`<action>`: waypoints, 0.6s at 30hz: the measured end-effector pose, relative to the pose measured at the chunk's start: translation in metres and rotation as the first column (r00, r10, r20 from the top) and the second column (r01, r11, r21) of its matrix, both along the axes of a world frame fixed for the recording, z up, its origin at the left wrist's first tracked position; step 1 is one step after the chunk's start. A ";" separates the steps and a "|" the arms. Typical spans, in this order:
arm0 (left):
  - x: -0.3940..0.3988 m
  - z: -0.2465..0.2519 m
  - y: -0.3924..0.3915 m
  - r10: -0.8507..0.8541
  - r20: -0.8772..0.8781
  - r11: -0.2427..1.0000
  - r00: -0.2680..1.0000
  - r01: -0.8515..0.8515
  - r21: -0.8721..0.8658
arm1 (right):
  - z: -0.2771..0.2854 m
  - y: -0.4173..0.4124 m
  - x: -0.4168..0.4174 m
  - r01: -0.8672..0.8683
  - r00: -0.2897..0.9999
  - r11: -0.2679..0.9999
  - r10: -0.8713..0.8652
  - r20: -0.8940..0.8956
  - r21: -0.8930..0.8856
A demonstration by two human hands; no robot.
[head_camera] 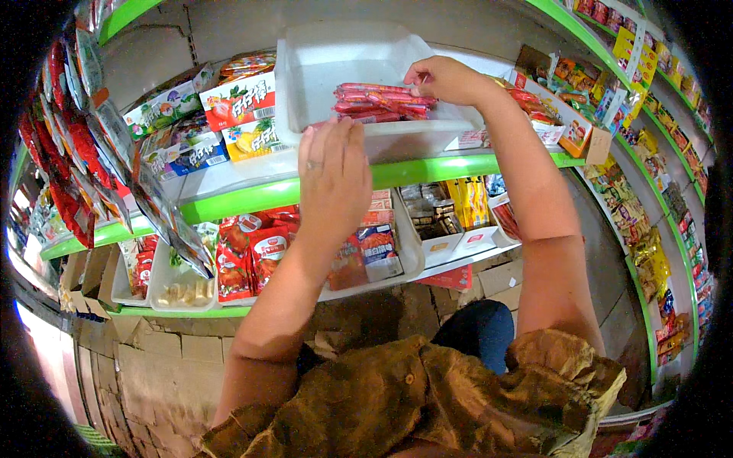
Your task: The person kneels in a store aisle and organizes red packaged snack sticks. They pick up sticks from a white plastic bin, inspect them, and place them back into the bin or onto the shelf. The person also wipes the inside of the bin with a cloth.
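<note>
A white plastic bin [355, 41] sits on the green-edged shelf in front of me. Inside, near its front wall, lies a pile of thin sticks in pink-red wrappers [383, 103], mostly side by side. My left hand [335, 166] reaches over the bin's front rim at the pile's left end. Its fingers are stretched out, and their tips hide part of the rim and whatever is under them. At the pile's right end, my right hand [449, 80] has curled fingers and thumb touching the stick ends. Whether it grips one is unclear.
Printed snack boxes [240, 103] stand left of the bin, and more boxes [544, 109] stand right. Hanging packets [74, 143] jut out at left. Below is a shelf with red snack packets [269, 252] and a tub [183, 300]. Stocked shelves [647, 229] curve along the right.
</note>
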State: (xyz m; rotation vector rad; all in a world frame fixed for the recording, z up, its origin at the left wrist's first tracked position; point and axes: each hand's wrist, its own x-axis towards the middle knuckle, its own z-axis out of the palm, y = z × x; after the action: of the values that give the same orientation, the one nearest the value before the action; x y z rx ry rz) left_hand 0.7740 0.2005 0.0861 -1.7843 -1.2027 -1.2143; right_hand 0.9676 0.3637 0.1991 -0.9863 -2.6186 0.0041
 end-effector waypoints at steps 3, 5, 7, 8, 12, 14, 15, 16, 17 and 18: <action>-0.001 -0.002 0.002 0.028 -0.011 1.000 1.000 -0.028 -0.008 | -0.006 0.013 -0.010 0.017 0.995 0.999 -0.013 0.094 -0.046; -0.001 -0.003 0.003 0.025 -0.016 1.000 1.000 -0.025 0.009 | -0.004 0.013 -0.018 0.057 0.984 0.985 -0.027 0.178 -0.160; -0.002 -0.002 0.001 0.021 -0.017 1.000 1.000 -0.021 0.006 | 0.000 0.009 -0.025 0.100 0.964 0.959 -0.027 0.264 -0.266; -0.002 -0.001 0.000 0.018 -0.016 1.000 1.000 -0.018 0.004 | 0.001 0.012 -0.027 0.115 0.955 0.948 -0.022 0.297 -0.298; -0.001 0.000 -0.001 0.009 -0.014 1.000 1.000 -0.009 0.008 | 0.006 0.016 -0.029 0.139 0.936 0.947 -0.031 0.349 -0.289; -0.001 -0.001 -0.001 0.007 -0.014 1.000 1.000 -0.006 0.010 | 0.004 0.017 -0.030 0.128 0.932 0.958 -0.028 0.360 -0.258; -0.001 -0.001 -0.002 0.013 -0.017 1.000 1.000 -0.013 0.009 | 0.002 0.020 -0.032 0.124 0.926 0.958 -0.017 0.378 -0.259; 0.000 -0.001 -0.002 0.020 -0.021 1.000 1.000 -0.019 0.009 | 0.001 0.021 -0.032 0.119 0.919 0.958 -0.007 0.395 -0.260; 0.000 -0.001 -0.002 0.025 -0.024 1.000 0.999 -0.025 0.008 | -0.001 0.021 -0.031 0.141 0.925 0.957 -0.037 0.377 -0.253; 0.000 -0.001 -0.003 0.033 -0.032 0.999 0.999 -0.033 0.006 | -0.002 0.016 -0.032 0.161 0.931 0.956 -0.064 0.360 -0.246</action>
State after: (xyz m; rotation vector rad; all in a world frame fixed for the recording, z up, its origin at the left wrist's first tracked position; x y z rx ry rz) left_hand 0.7735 0.1978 0.0850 -1.7663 -1.2049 -1.1654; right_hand 0.9356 0.3793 0.1969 -1.3416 -2.9329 0.1825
